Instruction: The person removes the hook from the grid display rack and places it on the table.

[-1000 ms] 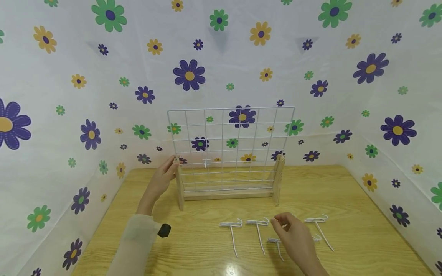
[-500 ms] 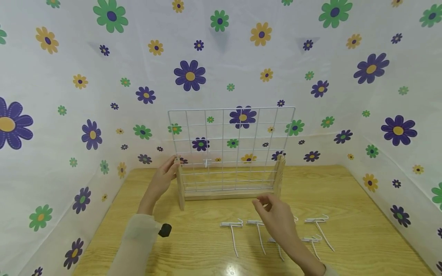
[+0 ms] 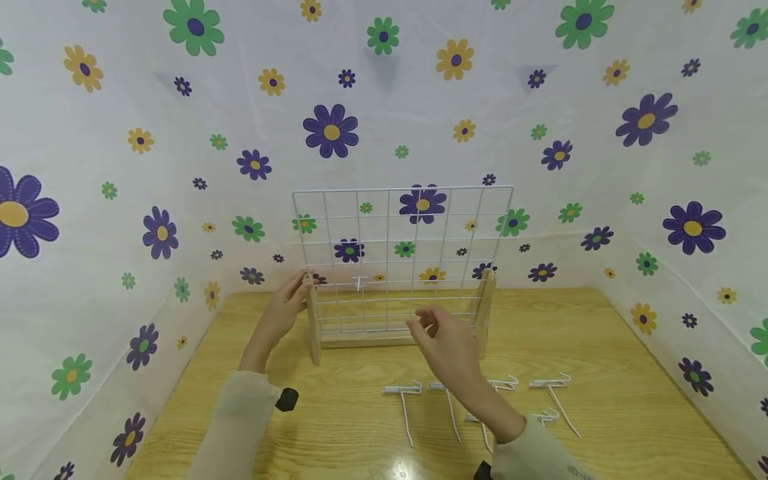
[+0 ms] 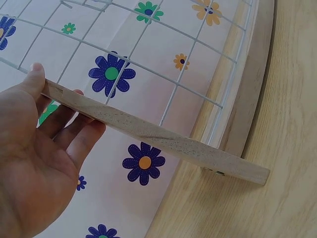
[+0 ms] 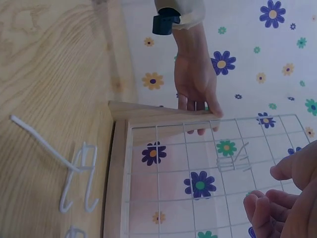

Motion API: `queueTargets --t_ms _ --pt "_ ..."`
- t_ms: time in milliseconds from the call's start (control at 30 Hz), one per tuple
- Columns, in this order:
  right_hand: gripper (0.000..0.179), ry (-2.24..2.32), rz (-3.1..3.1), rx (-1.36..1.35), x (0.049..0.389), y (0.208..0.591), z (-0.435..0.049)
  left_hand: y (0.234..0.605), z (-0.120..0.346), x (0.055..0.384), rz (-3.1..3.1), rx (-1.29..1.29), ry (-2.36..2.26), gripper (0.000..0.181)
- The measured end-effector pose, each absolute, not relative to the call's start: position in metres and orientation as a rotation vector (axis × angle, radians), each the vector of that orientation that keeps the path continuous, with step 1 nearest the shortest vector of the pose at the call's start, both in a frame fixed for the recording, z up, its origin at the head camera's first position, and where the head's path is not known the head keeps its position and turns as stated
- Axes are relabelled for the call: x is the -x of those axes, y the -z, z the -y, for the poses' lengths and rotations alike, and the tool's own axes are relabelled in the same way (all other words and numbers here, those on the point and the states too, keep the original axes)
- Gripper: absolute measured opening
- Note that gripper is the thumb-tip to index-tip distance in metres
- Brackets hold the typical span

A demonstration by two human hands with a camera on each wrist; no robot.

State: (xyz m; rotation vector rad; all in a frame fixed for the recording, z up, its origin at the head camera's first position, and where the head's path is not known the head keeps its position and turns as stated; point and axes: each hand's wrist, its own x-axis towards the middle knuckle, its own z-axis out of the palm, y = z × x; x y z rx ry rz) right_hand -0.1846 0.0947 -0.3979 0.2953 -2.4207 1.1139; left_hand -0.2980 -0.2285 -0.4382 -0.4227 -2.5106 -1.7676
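A white wire grid (image 3: 399, 253) stands upright in a wooden stand (image 3: 396, 341) on the table. My left hand (image 3: 281, 313) grips the stand's left wooden post (image 4: 148, 134), thumb on one side and fingers on the other. One white metal hook (image 3: 359, 283) hangs on the grid's left part; the right wrist view also shows this hung hook (image 5: 233, 161). My right hand (image 3: 447, 343) is in front of the grid's lower right part, fingers loosely bent. Nothing shows between its thumb and fingertips (image 5: 260, 198).
Several white metal hooks lie on the wooden table (image 3: 336, 413), among them one at the left (image 3: 403, 407) and one at the far right (image 3: 555, 397). Flowered white cloth (image 3: 258, 113) surrounds the table at the back and sides.
My right hand has moved up and left, from above the hooks on the table to in front of the grid. The left hand keeps its grip on the post.
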Motion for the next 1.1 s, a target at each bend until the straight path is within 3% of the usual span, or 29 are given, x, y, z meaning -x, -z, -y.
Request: queueTargets --t_ms 367,733,1100 --pt "0.028 -1.118 2.407 -0.324 0.203 0.389 -0.069 0.436 0.229 0.3 2.506 0.424 1.8 0.059" --pt "0.032 -1.124 2.383 -0.377 0.219 0.389 -0.042 0.438 0.229 0.299 2.516 0.404 1.758 0.069" --pt "0.034 -1.137 2.385 -0.414 0.232 0.391 -0.019 0.439 0.228 0.299 2.499 0.407 1.777 0.068"
